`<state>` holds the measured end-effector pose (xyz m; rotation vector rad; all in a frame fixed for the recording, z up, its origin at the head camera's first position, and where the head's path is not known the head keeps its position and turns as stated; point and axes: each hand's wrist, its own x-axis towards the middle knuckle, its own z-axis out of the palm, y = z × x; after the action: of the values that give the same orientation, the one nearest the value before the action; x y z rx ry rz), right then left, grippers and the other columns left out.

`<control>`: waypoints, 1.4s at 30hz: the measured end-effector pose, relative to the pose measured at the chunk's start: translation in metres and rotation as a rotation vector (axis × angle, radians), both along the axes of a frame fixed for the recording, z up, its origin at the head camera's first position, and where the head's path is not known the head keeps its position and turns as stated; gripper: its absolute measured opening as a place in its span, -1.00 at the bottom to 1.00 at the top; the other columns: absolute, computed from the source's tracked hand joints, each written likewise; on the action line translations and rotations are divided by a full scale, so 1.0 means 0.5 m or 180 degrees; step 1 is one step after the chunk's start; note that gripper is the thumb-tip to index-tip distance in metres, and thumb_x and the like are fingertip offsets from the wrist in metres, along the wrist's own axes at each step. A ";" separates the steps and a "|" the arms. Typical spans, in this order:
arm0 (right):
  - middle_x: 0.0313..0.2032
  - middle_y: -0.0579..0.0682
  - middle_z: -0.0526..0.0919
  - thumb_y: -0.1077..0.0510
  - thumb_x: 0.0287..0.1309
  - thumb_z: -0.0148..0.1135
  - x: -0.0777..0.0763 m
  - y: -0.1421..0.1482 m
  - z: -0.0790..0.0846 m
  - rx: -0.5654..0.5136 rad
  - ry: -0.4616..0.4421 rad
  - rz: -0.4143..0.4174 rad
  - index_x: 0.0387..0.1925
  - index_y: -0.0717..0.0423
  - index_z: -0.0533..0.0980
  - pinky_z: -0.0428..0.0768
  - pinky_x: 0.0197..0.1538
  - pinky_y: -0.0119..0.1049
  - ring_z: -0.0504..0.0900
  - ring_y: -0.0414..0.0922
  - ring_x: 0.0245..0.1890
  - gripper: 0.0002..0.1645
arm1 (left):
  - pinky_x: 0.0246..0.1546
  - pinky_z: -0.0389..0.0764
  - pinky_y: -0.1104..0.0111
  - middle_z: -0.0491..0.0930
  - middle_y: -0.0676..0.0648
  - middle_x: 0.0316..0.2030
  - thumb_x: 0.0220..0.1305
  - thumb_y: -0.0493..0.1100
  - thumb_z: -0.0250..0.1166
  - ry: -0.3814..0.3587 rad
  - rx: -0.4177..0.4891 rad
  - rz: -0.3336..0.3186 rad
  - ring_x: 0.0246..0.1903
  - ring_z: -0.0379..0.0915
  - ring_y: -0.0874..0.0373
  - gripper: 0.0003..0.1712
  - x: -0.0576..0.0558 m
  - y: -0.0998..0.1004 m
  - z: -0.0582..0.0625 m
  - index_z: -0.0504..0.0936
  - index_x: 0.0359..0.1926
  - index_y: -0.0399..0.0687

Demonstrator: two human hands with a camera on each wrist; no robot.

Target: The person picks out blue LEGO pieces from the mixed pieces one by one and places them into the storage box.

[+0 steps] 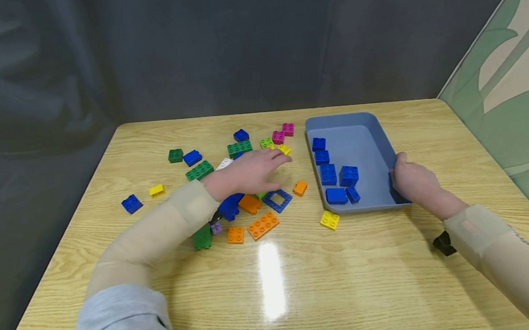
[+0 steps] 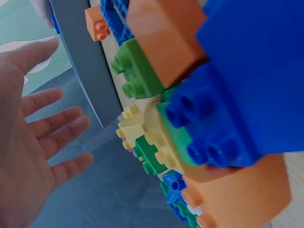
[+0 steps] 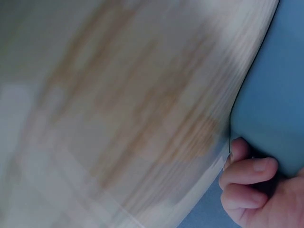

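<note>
My left hand point(image 1: 253, 173) hovers over a scattered pile of toy building bricks, its fingers spread and holding nothing. In the left wrist view, a green brick point(image 2: 137, 71), an orange brick point(image 2: 166, 38) and a large blue brick point(image 2: 256, 71) lie beside that palm. At the right side of a blue-grey tray point(image 1: 367, 133), my right hand point(image 1: 415, 181) grips the wall near the front corner. Its fingers point(image 3: 249, 172) look curled in the right wrist view; their exact contact is partly hidden. Several blue bricks point(image 1: 349, 175) lie along the tray's left side.
An orange plate brick point(image 1: 263, 225) and a blue square frame point(image 1: 278, 200) lie before the pile. A yellow brick point(image 1: 329, 220) sits just outside the tray's front left corner. Pink bricks point(image 1: 287, 129) are at the back. Dark cloth point(image 1: 239, 50) hangs behind the wooden table point(image 1: 344, 281).
</note>
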<state>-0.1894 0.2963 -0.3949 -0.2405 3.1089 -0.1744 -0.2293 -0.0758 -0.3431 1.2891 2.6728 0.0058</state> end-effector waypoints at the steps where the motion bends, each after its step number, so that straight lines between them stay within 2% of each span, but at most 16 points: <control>1: -0.79 0.15 0.36 0.30 0.37 -0.13 0.000 0.000 0.000 0.0000 0.0010 0.0003 -0.04 0.71 0.06 0.43 -0.73 -0.05 0.44 0.02 -0.80 -0.56 | 0.29 0.25 0.12 0.26 -0.11 0.35 0.34 0.20 0.18 -0.0052 -0.0024 0.0014 0.30 0.22 -0.01 -0.22 0.003 -0.002 -0.002 0.21 0.45 0.00; 6: -0.79 0.16 0.36 0.30 0.36 -0.11 -0.001 -0.002 0.000 -0.0002 0.0069 -0.0006 -0.05 0.70 0.07 0.44 -0.72 -0.01 0.45 0.04 -0.79 -0.57 | 0.30 0.24 0.15 0.25 -0.08 0.36 0.28 0.19 0.25 -0.0212 -0.0164 -0.0118 0.31 0.20 0.02 -0.18 0.019 -0.006 -0.015 0.20 0.46 0.04; 10: -0.80 0.16 0.36 0.30 0.36 -0.10 -0.001 -0.002 0.000 0.0012 0.0086 -0.0007 -0.06 0.70 0.08 0.44 -0.72 -0.02 0.45 0.04 -0.80 -0.57 | 0.34 0.16 0.13 0.25 -0.09 0.37 0.26 0.13 0.29 -0.0253 -0.0351 -0.0239 0.34 0.15 0.02 -0.19 0.028 -0.001 -0.025 0.23 0.45 0.03; 15: -0.79 0.14 0.36 0.30 0.37 -0.13 0.000 -0.002 0.000 0.0027 -0.0010 -0.0024 -0.02 0.72 0.06 0.43 -0.72 -0.07 0.44 0.01 -0.79 -0.54 | 0.35 0.12 0.06 0.28 -0.08 0.34 0.23 0.05 0.35 -0.0305 -0.0502 -0.0263 0.34 0.15 0.01 -0.22 0.033 0.001 -0.035 0.27 0.42 0.05; 19: -0.79 0.14 0.36 0.29 0.38 -0.14 0.000 -0.002 0.001 0.0021 -0.0056 -0.0046 -0.01 0.72 0.05 0.43 -0.72 -0.08 0.44 0.01 -0.78 -0.53 | 0.34 0.13 0.05 0.32 -0.07 0.31 0.23 0.00 0.36 -0.0334 -0.0495 -0.0261 0.32 0.18 0.01 -0.25 0.034 0.001 -0.037 0.31 0.40 0.06; 26: -0.79 0.16 0.36 0.30 0.36 -0.12 -0.001 -0.001 -0.001 0.0033 0.0084 -0.0018 -0.04 0.71 0.08 0.44 -0.70 -0.01 0.46 0.04 -0.78 -0.56 | 0.34 0.11 0.00 0.33 -0.09 0.31 0.24 0.00 0.34 -0.0330 -0.0531 -0.0238 0.32 0.18 -0.02 -0.31 0.034 0.004 -0.038 0.36 0.37 0.04; 34: -0.79 0.15 0.36 0.30 0.37 -0.13 0.001 0.000 -0.001 0.0021 0.0045 0.0007 -0.03 0.72 0.07 0.44 -0.71 -0.03 0.45 0.02 -0.78 -0.56 | 0.27 0.24 0.06 0.45 -0.03 0.12 0.21 0.02 0.36 -0.0254 -0.0556 -0.0281 0.15 0.35 0.05 -0.39 0.035 0.008 -0.039 0.48 0.27 0.03; 42: -0.79 0.16 0.36 0.30 0.36 -0.11 -0.001 0.000 -0.001 0.0009 0.0087 0.0002 -0.06 0.70 0.08 0.43 -0.70 -0.01 0.46 0.04 -0.78 -0.57 | 0.31 0.19 0.05 0.45 -0.03 0.16 0.21 0.04 0.36 -0.0288 -0.0485 -0.0211 0.19 0.33 0.04 -0.37 0.034 0.007 -0.041 0.45 0.26 0.01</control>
<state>-0.1898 0.2962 -0.3955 -0.2458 3.1357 -0.1681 -0.2122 -0.0722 -0.3634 1.2963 2.5003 -0.1417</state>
